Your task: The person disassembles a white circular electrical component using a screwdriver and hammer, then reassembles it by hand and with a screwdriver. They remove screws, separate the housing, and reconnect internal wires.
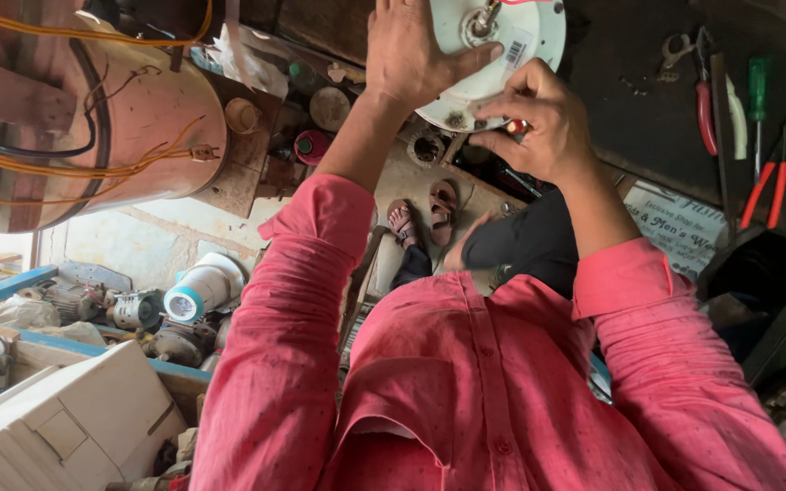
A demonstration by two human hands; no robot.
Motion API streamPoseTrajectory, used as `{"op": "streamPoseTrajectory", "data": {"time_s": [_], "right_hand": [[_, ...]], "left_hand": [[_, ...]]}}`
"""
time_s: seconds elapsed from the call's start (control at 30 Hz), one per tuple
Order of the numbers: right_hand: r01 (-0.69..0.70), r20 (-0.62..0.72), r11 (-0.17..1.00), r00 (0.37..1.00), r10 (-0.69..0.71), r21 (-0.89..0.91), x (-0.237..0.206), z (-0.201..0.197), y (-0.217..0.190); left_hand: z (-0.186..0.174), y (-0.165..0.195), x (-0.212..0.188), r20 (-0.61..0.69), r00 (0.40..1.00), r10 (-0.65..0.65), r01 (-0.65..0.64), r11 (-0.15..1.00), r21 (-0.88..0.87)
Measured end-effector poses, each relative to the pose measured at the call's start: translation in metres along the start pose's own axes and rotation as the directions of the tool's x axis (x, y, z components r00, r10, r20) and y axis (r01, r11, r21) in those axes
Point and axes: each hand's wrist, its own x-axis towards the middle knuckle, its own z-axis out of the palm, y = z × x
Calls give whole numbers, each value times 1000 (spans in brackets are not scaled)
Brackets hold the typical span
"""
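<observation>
Two bare hands work on a round white motor housing (511,45) at the top of the view, above a person in a pink-red shirt (493,391). The left hand (411,50) lies flat against the housing's left side, fingers spread and pressing its face, thumb hooked along the rim. The right hand (543,118) sits just below the housing's lower edge, fingertips pinched together on a small red-tipped tool (518,127) that touches the rim. A metal shaft (484,20) stands out of the housing's middle. To the right of the housing, well apart, pliers with red handles (704,100) and a green-handled screwdriver (757,95) lie on a dark bench (648,118). Far left of the housing is a large drum wound with orange wire (93,109). Below the housing, sandalled feet (425,214) rest on the floor.
</observation>
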Motion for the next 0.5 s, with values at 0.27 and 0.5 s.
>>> {"op": "streamPoseTrajectory", "data": {"time_s": [0.27, 0.5], "right_hand": [[-22, -51, 1000, 998, 22, -8, 2, 2, -4], [-27, -3, 999, 1000, 27, 24, 3, -2, -2]], "left_hand": [[-8, 6, 3, -16, 999, -29, 29, 998, -47], [-12, 6, 2, -30, 999, -25, 23, 999, -46]]}}
